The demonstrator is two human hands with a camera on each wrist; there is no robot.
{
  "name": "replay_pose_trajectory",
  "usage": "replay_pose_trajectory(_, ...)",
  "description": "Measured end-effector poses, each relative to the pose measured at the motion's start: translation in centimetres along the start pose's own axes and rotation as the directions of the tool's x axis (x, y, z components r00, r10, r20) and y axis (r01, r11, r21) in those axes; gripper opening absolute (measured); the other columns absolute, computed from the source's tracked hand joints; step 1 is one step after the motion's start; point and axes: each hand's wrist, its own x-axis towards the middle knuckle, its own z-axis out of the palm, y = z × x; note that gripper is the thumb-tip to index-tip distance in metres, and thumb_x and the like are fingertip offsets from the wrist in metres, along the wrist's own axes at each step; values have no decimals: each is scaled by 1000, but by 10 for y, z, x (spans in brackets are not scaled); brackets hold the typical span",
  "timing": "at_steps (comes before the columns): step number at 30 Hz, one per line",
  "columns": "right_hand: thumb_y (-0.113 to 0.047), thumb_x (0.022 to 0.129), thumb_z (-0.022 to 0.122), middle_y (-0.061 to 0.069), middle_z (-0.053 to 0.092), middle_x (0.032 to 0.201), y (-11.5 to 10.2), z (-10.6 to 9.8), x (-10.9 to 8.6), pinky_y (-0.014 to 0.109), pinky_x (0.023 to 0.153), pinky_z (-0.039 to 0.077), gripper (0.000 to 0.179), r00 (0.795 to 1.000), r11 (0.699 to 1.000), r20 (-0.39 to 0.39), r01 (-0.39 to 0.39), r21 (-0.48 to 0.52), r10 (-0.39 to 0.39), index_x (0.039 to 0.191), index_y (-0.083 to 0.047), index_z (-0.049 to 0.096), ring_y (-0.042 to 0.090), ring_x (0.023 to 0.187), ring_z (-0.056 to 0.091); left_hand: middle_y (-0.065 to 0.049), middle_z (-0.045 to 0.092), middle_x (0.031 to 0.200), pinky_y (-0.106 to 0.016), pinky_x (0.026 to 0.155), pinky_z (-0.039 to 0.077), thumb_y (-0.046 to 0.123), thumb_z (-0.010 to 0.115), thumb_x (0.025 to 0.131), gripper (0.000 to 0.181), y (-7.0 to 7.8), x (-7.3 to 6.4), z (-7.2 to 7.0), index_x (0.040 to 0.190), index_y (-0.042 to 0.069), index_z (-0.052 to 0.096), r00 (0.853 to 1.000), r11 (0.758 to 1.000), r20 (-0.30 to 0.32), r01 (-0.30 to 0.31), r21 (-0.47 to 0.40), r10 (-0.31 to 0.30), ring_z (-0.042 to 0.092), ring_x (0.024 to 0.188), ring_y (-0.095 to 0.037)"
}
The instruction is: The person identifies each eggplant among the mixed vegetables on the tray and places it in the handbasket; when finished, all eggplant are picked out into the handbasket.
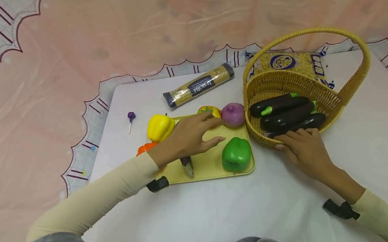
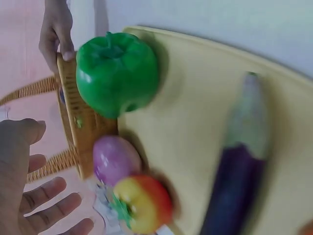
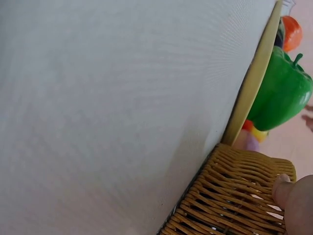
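Note:
My left hand [image 1: 190, 135] hovers over the yellow tray [image 1: 208, 170] with fingers spread and nothing held; the left wrist view shows its palm side empty. Beneath it lies a purple-and-pale eggplant [image 2: 239, 171], partly hidden in the head view. The purple onion [image 1: 233, 114] and a red-and-yellow tomato [image 2: 143, 203] are close to its fingertips. A green bell pepper [image 1: 236, 154] stands at the tray's near right corner. My right hand [image 1: 306, 151] grips the near rim of the wicker basket [image 3: 234, 191], thumb outside. Several dark eggplants [image 1: 285, 119] lie inside the basket.
A yellow bell pepper [image 1: 160, 127] and an orange vegetable [image 1: 146, 148] sit at the tray's left. Behind are a pasta packet [image 1: 199, 85] and, partly behind the basket, a larger pasta bag [image 1: 296, 62]. A purple lollipop [image 1: 131, 116] lies at left. The basket's tall handle [image 1: 364, 57] arches above.

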Motion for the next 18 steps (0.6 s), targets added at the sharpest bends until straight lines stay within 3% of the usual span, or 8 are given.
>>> replay_pose_trajectory(4, -20, 90, 67, 9, 71, 89, 0, 0, 0, 47, 74, 33, 22, 1000, 1000, 5, 0, -1, 0, 108, -8, 71, 31, 79, 58, -6, 63, 113, -27, 60, 49, 44, 66, 91, 43, -10, -23, -6, 123, 15, 67, 998, 998, -25, 64, -21, -64, 60, 79, -18)
replay_pose_trajectory(9, -17, 88, 69, 9, 71, 90, 0, -1, 0, 48, 75, 33, 24, 1000, 1000, 25, -16, -15, 16, 109, -8, 71, 32, 81, 58, -7, 62, 111, -29, 62, 48, 41, 69, 90, 43, -18, -40, -10, 125, 16, 65, 994, 994, -24, 108, -30, -109, 58, 78, -18)
replay_pose_trajectory(13, -16, 87, 70, 10, 71, 91, -1, -2, 0, 48, 75, 33, 24, 999, 1000, 32, -23, -20, 23, 110, -7, 71, 32, 83, 59, -8, 61, 112, -30, 66, 50, 39, 69, 90, 43, -24, -47, -11, 126, 16, 64, 994, 994, 12, 111, -6, -111, 59, 81, -19)
replay_pose_trajectory(18, -14, 84, 73, 10, 71, 91, -2, -2, 0, 47, 75, 33, 26, 999, 999, 37, -26, -25, 27, 109, -8, 71, 33, 83, 59, -11, 59, 119, -41, 87, 51, 39, 69, 90, 47, -35, -53, -13, 130, 14, 62, 993, 997, 83, 79, 16, -80, 59, 100, -25)
